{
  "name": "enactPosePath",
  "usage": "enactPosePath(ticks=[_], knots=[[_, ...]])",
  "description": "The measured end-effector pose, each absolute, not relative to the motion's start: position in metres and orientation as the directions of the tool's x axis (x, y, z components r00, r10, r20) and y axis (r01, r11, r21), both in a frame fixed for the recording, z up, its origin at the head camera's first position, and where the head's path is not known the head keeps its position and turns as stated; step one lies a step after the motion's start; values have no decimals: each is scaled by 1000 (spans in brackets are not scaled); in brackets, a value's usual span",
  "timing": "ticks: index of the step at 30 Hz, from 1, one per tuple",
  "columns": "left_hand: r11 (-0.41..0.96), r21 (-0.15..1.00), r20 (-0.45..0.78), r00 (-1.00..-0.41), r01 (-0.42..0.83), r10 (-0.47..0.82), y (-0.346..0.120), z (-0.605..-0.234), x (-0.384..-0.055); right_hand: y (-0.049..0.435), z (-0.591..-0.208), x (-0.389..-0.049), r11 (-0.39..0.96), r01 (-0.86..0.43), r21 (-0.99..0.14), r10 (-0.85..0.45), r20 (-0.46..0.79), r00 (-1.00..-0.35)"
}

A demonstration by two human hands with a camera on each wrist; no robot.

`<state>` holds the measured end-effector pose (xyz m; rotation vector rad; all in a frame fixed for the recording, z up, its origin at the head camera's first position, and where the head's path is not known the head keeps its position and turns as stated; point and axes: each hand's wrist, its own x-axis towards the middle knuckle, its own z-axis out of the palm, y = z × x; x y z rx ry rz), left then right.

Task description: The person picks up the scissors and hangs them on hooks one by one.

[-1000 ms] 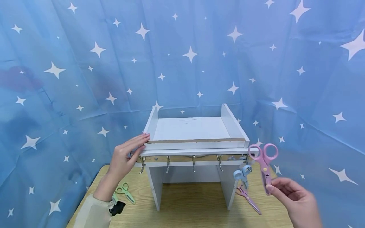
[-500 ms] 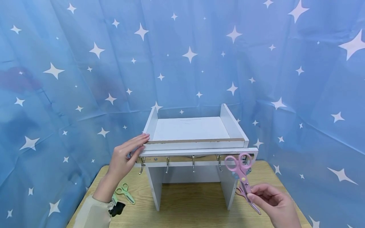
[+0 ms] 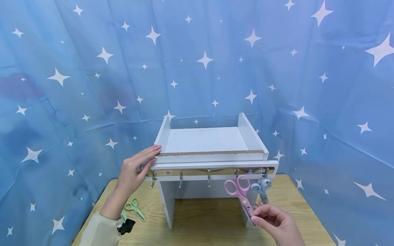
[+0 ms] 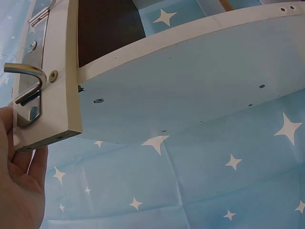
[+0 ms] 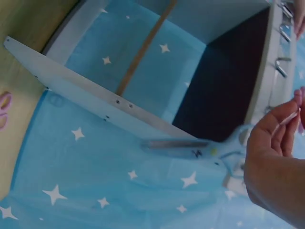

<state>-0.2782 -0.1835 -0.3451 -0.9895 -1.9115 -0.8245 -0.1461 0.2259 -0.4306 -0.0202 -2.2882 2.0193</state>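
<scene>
My right hand pinches a pair of pink scissors by the blade end, handles pointing up. Their finger loops overlap the lower part of the fourth hook in the head view. Just to the right, light blue scissors hang from the last hook; the right wrist view shows these blue scissors blurred. At the other end of the hook rail, my left hand holds the white rack, with fingers behind the board end in the left wrist view.
Green scissors lie on the wooden table beside the left sleeve. A second pair of pink scissors lies on the table at right, mostly hidden by my right hand in the head view. A blue star-patterned curtain surrounds the table.
My right hand has carried the pink scissors leftward, past the blue scissors, and slightly down to the fourth hook. The left hand stays on the rack.
</scene>
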Motion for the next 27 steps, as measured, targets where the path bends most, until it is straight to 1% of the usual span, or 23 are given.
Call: enactPosePath(ticks=[13, 22, 27], knots=[[467, 173, 880, -349, 867, 322, -182, -344, -278, 220, -445, -158, 190, 50, -981, 101, -31, -994], [465, 175, 880, -349, 868, 321, -182, -344, -278, 217, -453, -164, 219, 44, -975, 138, -14, -990], [464, 178, 879, -351, 868, 321, -182, -344, -278, 217, -455, -166, 207, 65, -976, 127, -39, -991]])
